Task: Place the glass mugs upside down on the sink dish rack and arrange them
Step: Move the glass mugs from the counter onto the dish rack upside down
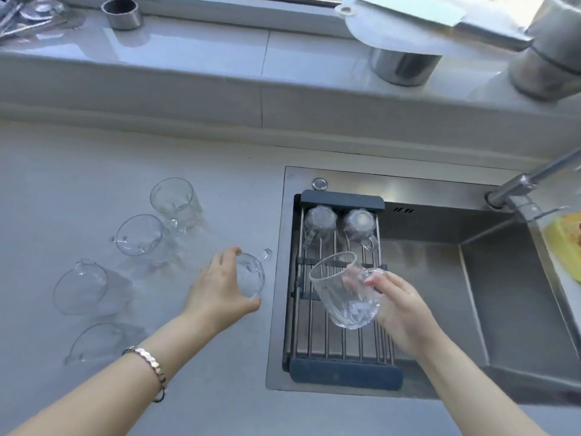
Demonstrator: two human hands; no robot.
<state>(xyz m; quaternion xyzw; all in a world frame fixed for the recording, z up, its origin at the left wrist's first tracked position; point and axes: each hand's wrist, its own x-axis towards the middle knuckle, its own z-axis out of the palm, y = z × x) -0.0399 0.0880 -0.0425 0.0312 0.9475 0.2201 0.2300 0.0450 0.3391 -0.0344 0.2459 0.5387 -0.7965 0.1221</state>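
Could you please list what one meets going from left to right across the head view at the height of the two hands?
Mug on the counter → left hand gripping a mug → mug held over the dish rack → right hand → bare sink basin.

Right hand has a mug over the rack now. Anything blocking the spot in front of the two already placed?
Nothing visible does. The mug in the right hand hangs over bare bars of the rack; the two upside-down mugs stand at its far end.

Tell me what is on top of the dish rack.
Two glass mugs stand upside down at the far end of the rack. The right hand holds a third mug above the middle, hiding some bars. The rest is bare.
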